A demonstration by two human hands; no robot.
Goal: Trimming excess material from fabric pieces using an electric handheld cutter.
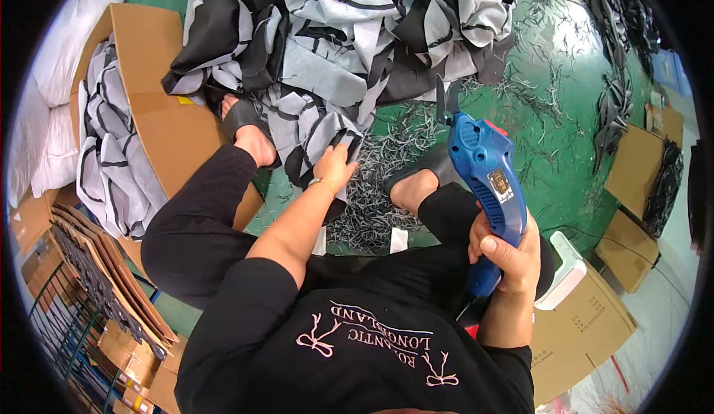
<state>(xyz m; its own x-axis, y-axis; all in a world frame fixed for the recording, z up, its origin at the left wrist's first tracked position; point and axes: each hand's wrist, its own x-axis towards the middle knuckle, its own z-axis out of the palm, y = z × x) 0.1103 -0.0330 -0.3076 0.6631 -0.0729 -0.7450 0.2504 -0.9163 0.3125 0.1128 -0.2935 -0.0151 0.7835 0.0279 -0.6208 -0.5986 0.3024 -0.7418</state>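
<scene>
My right hand (pixel 509 250) is wrapped round the grip of blue electric scissors (pixel 487 157), with a red button on the side. The dark blades point away from me and stand apart in a V, with no cloth visible between them. Between my feet, my left hand (pixel 335 168) grips the edge of a grey and black piece of fabric (pixel 297 124). That piece lies at the near side of a big heap of similar fabric (pixel 327 79). Thin grey and black trimmings (pixel 364 213) lie on the floor under and beside my left hand.
A cardboard box (pixel 160 101) of grey fabric stands at left, beside white sacks (pixel 78 49) and a wire rack (pixel 71 325). At right are a white device (pixel 561 269) on a carton (pixel 584 332) and more cardboard (pixel 628 246). Trimmings also litter the green floor (pixel 550 168).
</scene>
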